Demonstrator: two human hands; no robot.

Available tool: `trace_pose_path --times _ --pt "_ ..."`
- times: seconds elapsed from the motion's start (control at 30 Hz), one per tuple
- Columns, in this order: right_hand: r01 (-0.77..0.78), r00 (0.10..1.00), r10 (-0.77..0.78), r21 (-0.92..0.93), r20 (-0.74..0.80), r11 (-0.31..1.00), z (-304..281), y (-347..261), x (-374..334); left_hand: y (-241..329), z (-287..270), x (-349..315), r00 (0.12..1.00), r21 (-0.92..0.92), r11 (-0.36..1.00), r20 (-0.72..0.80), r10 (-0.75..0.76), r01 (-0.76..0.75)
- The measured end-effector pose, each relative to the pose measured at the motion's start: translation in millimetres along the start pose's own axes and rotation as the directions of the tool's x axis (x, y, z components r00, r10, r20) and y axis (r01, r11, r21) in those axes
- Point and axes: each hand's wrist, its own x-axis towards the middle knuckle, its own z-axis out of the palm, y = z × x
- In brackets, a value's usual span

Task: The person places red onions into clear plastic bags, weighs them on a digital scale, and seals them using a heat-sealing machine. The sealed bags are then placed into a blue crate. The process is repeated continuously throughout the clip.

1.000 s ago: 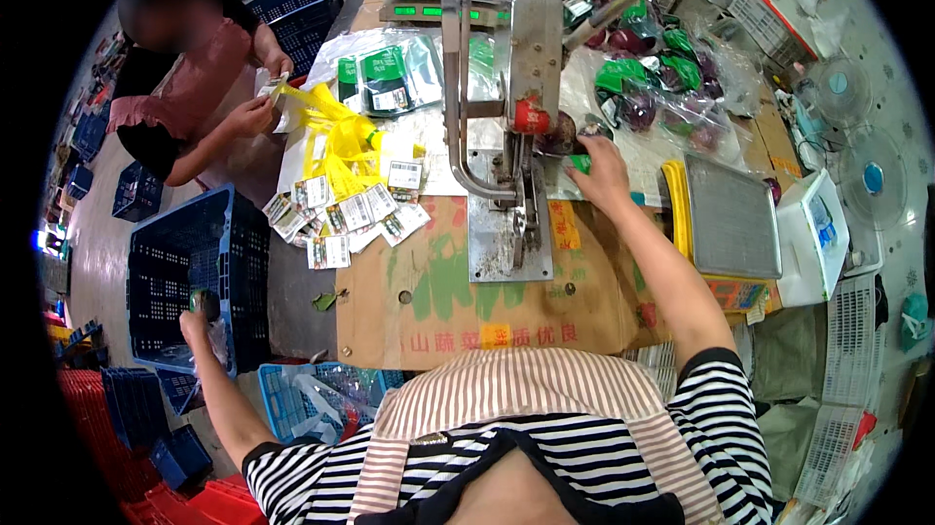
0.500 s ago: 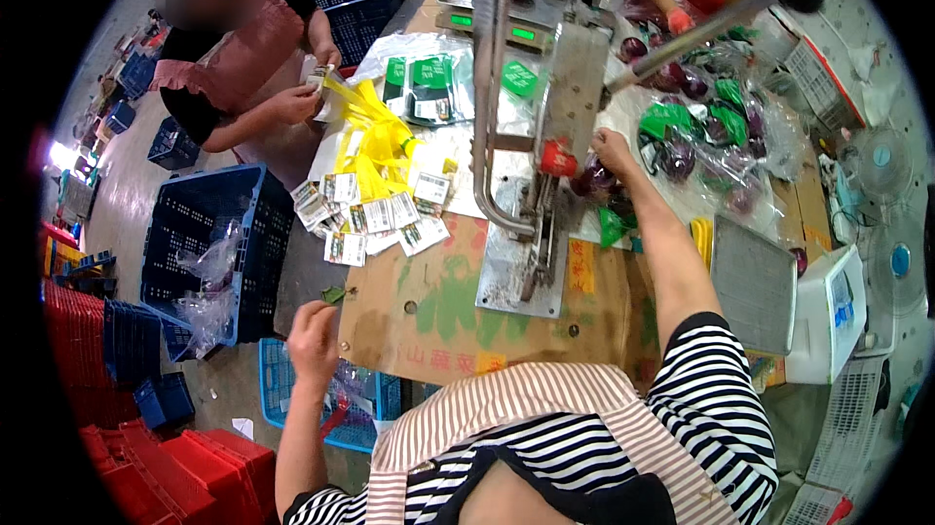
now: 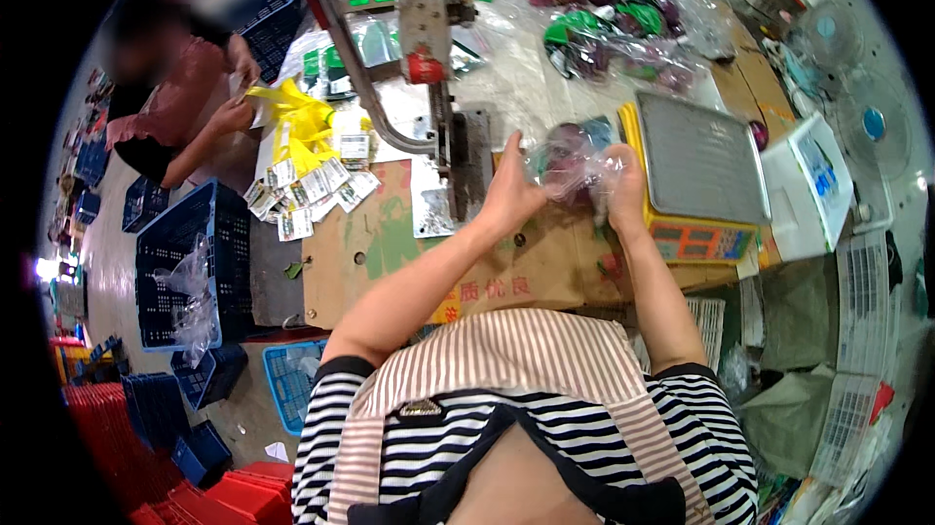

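Observation:
A clear plastic bag of dark red onions (image 3: 568,157) is between my two hands above the cardboard-covered table edge. My right hand (image 3: 626,191) is closed on the bag's gathered plastic at its right side. On the bag's left side is my left hand (image 3: 511,194), open, with its thumb and fingers apart; whether it touches the plastic I cannot tell. Left of my hands stands an upright metal bench press-like device (image 3: 425,53) with a red part and a bent bar, mounted on a metal base plate (image 3: 429,199).
A yellow scale with a grey tray (image 3: 703,160) stands right of my hands. More bagged onions (image 3: 604,38) lie at the back. Yellow straps (image 3: 304,119) and white labels (image 3: 317,181) lie left. A co-worker (image 3: 170,87) stands beyond a blue crate (image 3: 195,272).
My left hand has come from the table's left edge to the bag. My right hand has brought the onion bag from beside the metal device nearer to me. The view has shifted right.

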Motion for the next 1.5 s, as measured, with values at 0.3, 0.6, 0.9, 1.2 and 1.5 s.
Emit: trace_pose_path --times 0.3,0.6,0.9,1.2,1.5 --pt "0.156 0.984 -0.126 0.256 -0.129 0.954 -44.6 -85.1 -14.9 125.0 -50.2 53.2 0.932 -0.104 0.933 0.080 0.353 -0.344" --pt "0.094 0.995 -0.082 0.296 -0.052 0.950 -49.7 -115.7 -1.8 148.9 -67.1 70.2 0.906 -0.038 0.933 0.227 0.358 -0.359" --pt "0.073 0.885 0.057 -0.259 0.463 0.963 -51.1 -13.0 -22.6 108.0 -72.4 44.4 0.959 0.022 0.998 0.278 0.057 -0.065" --pt "0.155 0.911 0.138 -0.633 0.388 0.759 44.7 13.4 -71.6 40.9 -45.0 -6.5 0.939 -0.110 0.969 0.293 -0.182 0.222" --pt "0.149 0.933 -0.113 -0.080 0.341 0.986 -36.0 42.7 -95.4 -26.2 -18.0 -32.3 0.929 0.100 0.974 0.292 -0.226 0.205"
